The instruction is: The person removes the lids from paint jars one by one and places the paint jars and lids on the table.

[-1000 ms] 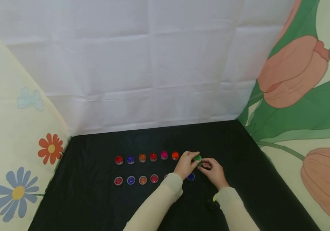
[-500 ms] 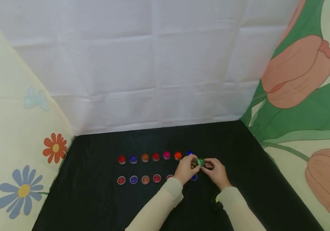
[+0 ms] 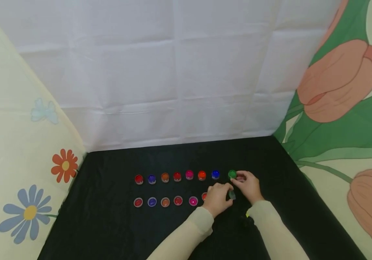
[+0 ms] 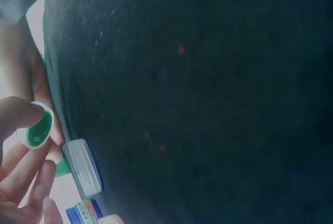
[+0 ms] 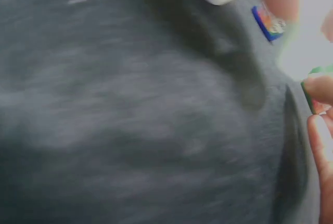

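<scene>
My left hand (image 3: 219,199) pinches a small round lid (image 4: 40,130) between thumb and fingers. Green paint coats the lid's inside, and its rim is whitish. At the right end of the back row, my right hand (image 3: 247,186) grips a small paint jar (image 3: 232,174) with green paint in it. In the right wrist view the green jar (image 5: 314,99) sits between thumb and fingertips, low over the cloth. Just left of it stands a blue paint jar (image 3: 215,174). The left hand hovers at the front row, hiding part of an orange-red lid (image 3: 204,196).
Several uncapped paint jars, such as a red one (image 3: 138,179), line the back row. Before them lies a row of lids, including a pink-smeared one (image 3: 193,201). Black cloth (image 3: 114,231) covers the table, and a white sheet (image 3: 134,79) hangs behind.
Both hands were together on the green jar and lid. Now they are apart: the right hand moved the jar back into line with its row, while the left brought the lid toward the front row.
</scene>
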The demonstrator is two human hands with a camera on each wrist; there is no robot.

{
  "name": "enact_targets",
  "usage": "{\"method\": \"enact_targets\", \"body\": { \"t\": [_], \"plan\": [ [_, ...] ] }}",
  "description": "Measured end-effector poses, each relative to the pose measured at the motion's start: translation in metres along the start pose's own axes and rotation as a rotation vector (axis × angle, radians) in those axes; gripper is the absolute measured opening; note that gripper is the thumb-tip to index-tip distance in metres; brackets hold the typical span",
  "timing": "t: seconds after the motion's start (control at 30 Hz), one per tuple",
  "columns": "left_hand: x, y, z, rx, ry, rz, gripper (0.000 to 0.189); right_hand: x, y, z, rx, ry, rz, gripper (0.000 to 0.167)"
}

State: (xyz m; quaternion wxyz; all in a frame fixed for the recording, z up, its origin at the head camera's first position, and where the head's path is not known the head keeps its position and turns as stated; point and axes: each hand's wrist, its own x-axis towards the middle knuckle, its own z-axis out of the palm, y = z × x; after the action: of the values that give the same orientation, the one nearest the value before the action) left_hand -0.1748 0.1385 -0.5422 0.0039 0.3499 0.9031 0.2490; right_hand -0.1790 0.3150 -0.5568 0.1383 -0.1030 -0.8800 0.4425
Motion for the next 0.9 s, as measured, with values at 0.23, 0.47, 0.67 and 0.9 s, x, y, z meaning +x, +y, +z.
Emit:
{"method": "enact_targets", "body": {
  "t": [0.23, 0.47, 0.67, 0.9],
  "plan": [
    [0.0, 0.006, 0.01, 0.072, -0.005, 0.004, 0.035, 0.021, 0.0, -0.001, -0.036, -0.044, -0.024, 0.034],
    [-0.001, 0.007, 0.019, 0.158, 0.03, 0.01, 0.033, 0.027, 0.002, 0.002, -0.048, -0.075, -0.017, 0.033],
    [-0.002, 0.006, 0.022, 0.191, 0.068, 0.02, 0.028, 0.031, 0.007, 0.003, -0.06, -0.079, -0.034, 0.032],
    [-0.001, 0.007, 0.022, 0.209, 0.065, 0.011, 0.026, 0.034, 0.009, 0.002, -0.064, -0.113, -0.028, 0.034]
  ]
}}
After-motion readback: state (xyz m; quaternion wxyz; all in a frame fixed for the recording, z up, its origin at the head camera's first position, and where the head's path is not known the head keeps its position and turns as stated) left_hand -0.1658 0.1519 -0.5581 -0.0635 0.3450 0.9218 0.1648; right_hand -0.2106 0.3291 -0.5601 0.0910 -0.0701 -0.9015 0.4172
